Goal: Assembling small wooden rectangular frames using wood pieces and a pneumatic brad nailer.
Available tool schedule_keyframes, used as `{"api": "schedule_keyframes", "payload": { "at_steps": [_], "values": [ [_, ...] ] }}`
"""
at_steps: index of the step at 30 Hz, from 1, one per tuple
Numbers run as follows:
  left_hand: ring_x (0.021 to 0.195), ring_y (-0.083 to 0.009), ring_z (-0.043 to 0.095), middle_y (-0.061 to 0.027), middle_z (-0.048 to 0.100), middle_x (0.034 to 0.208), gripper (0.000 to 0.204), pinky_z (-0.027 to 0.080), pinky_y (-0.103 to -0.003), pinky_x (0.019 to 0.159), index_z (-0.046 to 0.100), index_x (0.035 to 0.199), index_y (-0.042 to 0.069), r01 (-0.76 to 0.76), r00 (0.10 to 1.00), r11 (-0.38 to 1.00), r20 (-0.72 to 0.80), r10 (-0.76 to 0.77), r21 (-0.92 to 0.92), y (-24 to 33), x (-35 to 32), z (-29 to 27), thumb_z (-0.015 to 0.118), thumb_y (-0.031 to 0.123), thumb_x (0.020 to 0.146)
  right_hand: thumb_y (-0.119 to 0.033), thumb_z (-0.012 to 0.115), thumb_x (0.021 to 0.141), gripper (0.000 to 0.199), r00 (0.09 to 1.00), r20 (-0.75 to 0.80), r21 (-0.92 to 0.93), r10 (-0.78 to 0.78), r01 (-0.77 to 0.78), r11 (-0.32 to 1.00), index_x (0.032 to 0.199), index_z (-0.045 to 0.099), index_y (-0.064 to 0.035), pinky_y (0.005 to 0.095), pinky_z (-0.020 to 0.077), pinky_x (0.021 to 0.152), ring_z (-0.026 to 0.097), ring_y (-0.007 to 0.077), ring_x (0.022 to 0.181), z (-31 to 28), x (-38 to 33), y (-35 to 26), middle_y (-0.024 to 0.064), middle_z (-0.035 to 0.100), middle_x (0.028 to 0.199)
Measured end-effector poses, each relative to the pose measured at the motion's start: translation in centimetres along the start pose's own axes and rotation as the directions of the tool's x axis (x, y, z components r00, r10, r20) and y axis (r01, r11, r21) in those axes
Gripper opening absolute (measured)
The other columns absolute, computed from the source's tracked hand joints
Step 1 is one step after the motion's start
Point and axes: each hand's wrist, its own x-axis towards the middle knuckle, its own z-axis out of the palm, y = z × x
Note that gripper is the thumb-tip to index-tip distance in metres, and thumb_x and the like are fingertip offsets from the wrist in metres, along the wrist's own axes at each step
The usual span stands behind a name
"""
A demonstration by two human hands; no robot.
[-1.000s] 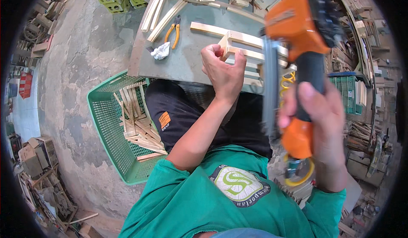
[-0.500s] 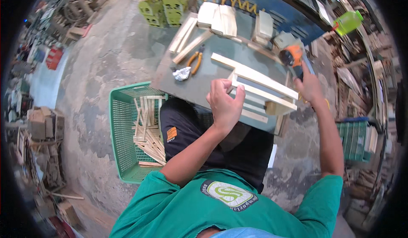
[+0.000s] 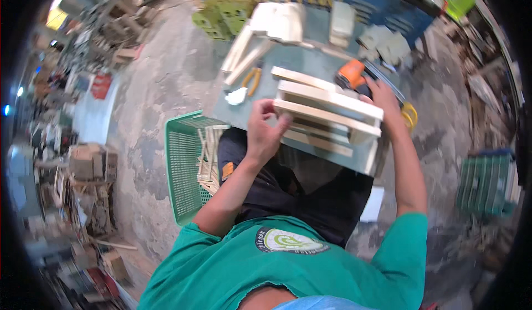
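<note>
My left hand (image 3: pixel 264 134) grips the left end of a small frame of pale wood slats (image 3: pixel 327 116), thumb on the near side. The frame rests above the grey tabletop (image 3: pixel 235 110), its parallel slats joined by short blocks at the ends. Just beyond its right end, my right hand (image 3: pixel 383 98) is wrapped round the dark handle of an orange and black nail gun (image 3: pixel 350 74). The gun's nose is hidden, so I cannot tell whether it touches the wood. Another loose slat (image 3: pixel 302 78) lies behind the frame.
Orange-handled pliers (image 3: pixel 252 82) and crumpled foil (image 3: pixel 236 96) lie at the table's left. Wood blocks (image 3: pixel 277 22) and slats stand along its far side. A green basket (image 3: pixel 185 171) of wood strips sits left of my legs. A yellow hose (image 3: pixel 410 116) hangs at the right.
The nail gun has come left and nearer the frame in my right hand. My left hand has shifted left and down at the frame's left end, which now looks raised and turned.
</note>
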Motion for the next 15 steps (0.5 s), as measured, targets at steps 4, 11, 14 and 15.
{"api": "schedule_keyframes", "payload": {
  "at_steps": [4, 11, 14, 15],
  "values": [
    [0.110, -0.0367, 0.058, -0.0176, 0.061, 0.116, 0.049, 0.048, -0.042, 0.095, 0.056, 0.122, 0.004, -0.202, 0.971, 0.928, 0.191, 0.147, 0.312, -2.9, 0.2, -2.1, 0.076, 0.020, 0.081, -0.012, 0.072, 0.083, 0.062, 0.988, -0.151, 0.476, -0.019, 0.089, 0.875, 0.140, 0.050, -0.0016, 0.0426, 0.0424, 0.106, 0.054, 0.0373, 0.124, -1.4, -4.5, -0.7, 0.0211, 0.055, 0.132],
    [0.125, -0.0417, 0.051, -0.0248, 0.055, 0.132, 0.055, 0.042, -0.046, 0.106, 0.042, 0.142, 0.003, -0.172, 0.934, 0.942, 0.351, 0.063, 0.289, -3.5, -0.6, -0.7, 0.059, 0.015, 0.091, 0.008, 0.072, 0.076, 0.072, 0.989, 0.141, 0.800, -0.036, -0.093, 0.593, 0.141, 0.041, -0.0003, 0.0346, 0.0410, 0.105, 0.055, 0.0231, 0.122, 1.8, -13.8, -4.3, 0.0154, 0.059, 0.130],
    [0.123, -0.0424, 0.051, -0.0262, 0.055, 0.129, 0.054, 0.042, -0.045, 0.106, 0.042, 0.142, 0.002, -0.186, 0.960, 0.932, 0.259, 0.105, 0.312, -1.8, 0.0, -1.6, 0.056, 0.014, 0.092, 0.003, 0.071, 0.075, 0.073, 0.997, 0.040, 0.802, 0.073, -0.076, 0.592, 0.141, 0.041, 0.0000, 0.0352, 0.0392, 0.106, 0.055, 0.0240, 0.121, 0.3, -13.8, -6.5, 0.0149, 0.056, 0.132],
    [0.122, -0.0429, 0.051, -0.0265, 0.055, 0.129, 0.054, 0.042, -0.045, 0.105, 0.041, 0.142, 0.002, -0.169, 0.966, 0.928, 0.241, 0.090, 0.331, -0.5, -0.1, -1.9, 0.056, 0.014, 0.092, 0.003, 0.071, 0.075, 0.073, 0.997, 0.032, 0.798, 0.070, -0.067, 0.598, 0.141, 0.041, 0.0000, 0.0352, 0.0392, 0.106, 0.055, 0.0240, 0.121, -1.3, -13.9, -7.1, 0.0149, 0.056, 0.132]
  ]
}}
